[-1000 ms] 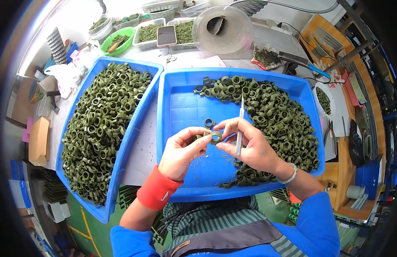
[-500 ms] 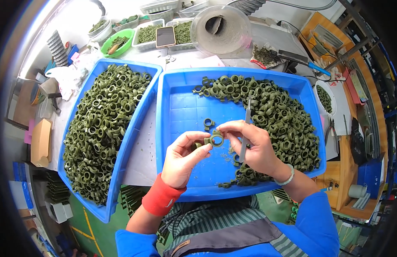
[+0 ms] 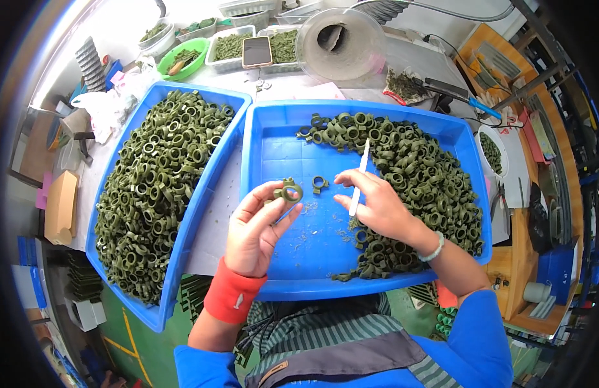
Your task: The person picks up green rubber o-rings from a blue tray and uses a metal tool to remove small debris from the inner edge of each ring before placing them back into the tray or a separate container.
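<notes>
My left hand (image 3: 254, 226), with a red wristband, pinches an olive-green ring part (image 3: 290, 190) between thumb and fingertips above the right blue tray (image 3: 280, 149). What looks like a second ring sits behind it, partly hidden. In my right hand (image 3: 383, 200) a slim, pale craft knife (image 3: 359, 174) lies across the fingers, its narrow tip pointing away from me. The thumb and forefinger of that hand are apart, touching no ring. Between the hands, a single loose ring part (image 3: 319, 183) rests on the tray floor. A heap of similar rings (image 3: 429, 187) fills the tray's right side.
At the left, another blue tray (image 3: 176, 284) is heaped with green rings. Behind the trays stand a green bowl (image 3: 197, 46), tubs of small green pieces (image 3: 232, 45), a phone (image 3: 257, 52) and a large clear funnel (image 3: 370, 58). Green crumbs (image 3: 306, 239) litter the right tray's floor.
My hands have moved apart. The left has drawn leftward and up with the ring, and the right has let go of it, keeping the knife.
</notes>
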The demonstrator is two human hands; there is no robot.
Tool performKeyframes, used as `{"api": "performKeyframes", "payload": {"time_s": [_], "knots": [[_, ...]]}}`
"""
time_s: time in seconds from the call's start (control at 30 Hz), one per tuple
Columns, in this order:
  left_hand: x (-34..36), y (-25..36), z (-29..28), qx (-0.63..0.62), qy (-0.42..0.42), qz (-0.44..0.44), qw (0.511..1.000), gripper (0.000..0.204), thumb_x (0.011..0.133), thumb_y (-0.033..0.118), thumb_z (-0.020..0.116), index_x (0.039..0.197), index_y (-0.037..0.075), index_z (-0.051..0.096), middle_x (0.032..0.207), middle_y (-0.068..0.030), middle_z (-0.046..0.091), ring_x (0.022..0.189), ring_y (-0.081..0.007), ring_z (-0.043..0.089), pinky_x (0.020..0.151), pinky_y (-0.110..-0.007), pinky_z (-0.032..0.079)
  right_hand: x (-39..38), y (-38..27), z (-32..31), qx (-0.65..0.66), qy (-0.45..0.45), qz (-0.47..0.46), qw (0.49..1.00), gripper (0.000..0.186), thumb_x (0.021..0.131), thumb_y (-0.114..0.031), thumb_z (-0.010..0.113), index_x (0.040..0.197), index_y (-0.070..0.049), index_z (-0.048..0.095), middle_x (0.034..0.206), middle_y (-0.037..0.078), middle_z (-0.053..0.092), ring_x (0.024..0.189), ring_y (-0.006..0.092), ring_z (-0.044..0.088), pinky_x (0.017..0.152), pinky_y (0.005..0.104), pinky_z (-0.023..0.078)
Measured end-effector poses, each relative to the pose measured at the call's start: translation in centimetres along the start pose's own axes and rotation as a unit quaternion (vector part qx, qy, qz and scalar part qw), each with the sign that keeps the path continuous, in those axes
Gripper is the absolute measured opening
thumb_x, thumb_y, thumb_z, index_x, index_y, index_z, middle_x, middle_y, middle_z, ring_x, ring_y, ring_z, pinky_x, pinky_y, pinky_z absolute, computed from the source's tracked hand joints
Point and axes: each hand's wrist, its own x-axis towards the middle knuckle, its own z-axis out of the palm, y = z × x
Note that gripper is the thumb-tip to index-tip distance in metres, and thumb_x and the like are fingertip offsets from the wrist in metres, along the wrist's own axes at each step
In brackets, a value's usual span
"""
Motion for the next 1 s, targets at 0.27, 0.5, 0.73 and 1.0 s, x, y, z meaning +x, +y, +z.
{"api": "performKeyframes", "payload": {"time_s": [0.27, 0.5, 0.73, 1.0], "knots": [[0.0, 0.3, -1.9, -0.118, -0.045, -0.068, 0.990, 0.031, 0.100, 0.017, 0.059, 0.125, -0.001, 0.058, 0.105, -0.0105, 0.062, 0.092, -0.0189, 0.063, 0.088, -0.035, 0.057, 2.9, 3.6, 3.6, -0.062, -0.014, -0.103, 0.993, 0.021, 0.082, -0.001, 0.071, 0.096, -0.005, 0.056, 0.091, 0.012, 0.066, 0.093, 0.0343, 0.063, 0.090, 0.0423, 0.047], [-0.5, -1.2, 0.1, 0.089, 0.025, -0.118, 0.989, 0.041, 0.095, 0.014, 0.070, 0.132, 0.005, 0.057, 0.096, 0.0024, 0.059, 0.083, -0.0064, 0.059, 0.078, -0.027, 0.053, 1.4, -1.8, 1.8, 0.087, -0.006, -0.044, 0.995, 0.022, 0.082, 0.000, 0.072, 0.101, -0.002, 0.060, 0.098, 0.012, 0.069, 0.088, 0.0311, 0.069, 0.078, 0.0389, 0.055], [-0.5, -1.8, 1.1, 0.146, 0.014, -0.086, 0.985, 0.029, 0.096, 0.015, 0.069, 0.121, 0.002, 0.065, 0.100, -0.0025, 0.067, 0.085, -0.0076, 0.063, 0.073, -0.023, 0.053, -0.4, -4.4, -1.6, 0.074, 0.066, -0.097, 0.990, 0.020, 0.099, -0.013, 0.062, 0.116, -0.002, 0.063, 0.102, 0.011, 0.070, 0.085, 0.0230, 0.069, 0.077, 0.0341, 0.056], [-0.8, -1.4, 1.7, 0.182, 0.024, -0.055, 0.982, 0.030, 0.097, 0.012, 0.066, 0.125, 0.001, 0.066, 0.096, -0.0045, 0.069, 0.082, -0.0087, 0.064, 0.069, -0.023, 0.052, -1.1, -4.3, -4.3, 0.348, 0.075, -0.011, 0.934, 0.037, 0.109, -0.025, 0.046, 0.114, 0.005, 0.068, 0.099, 0.008, 0.068, 0.085, 0.0113, 0.061, 0.079, 0.0259, 0.051]]}}
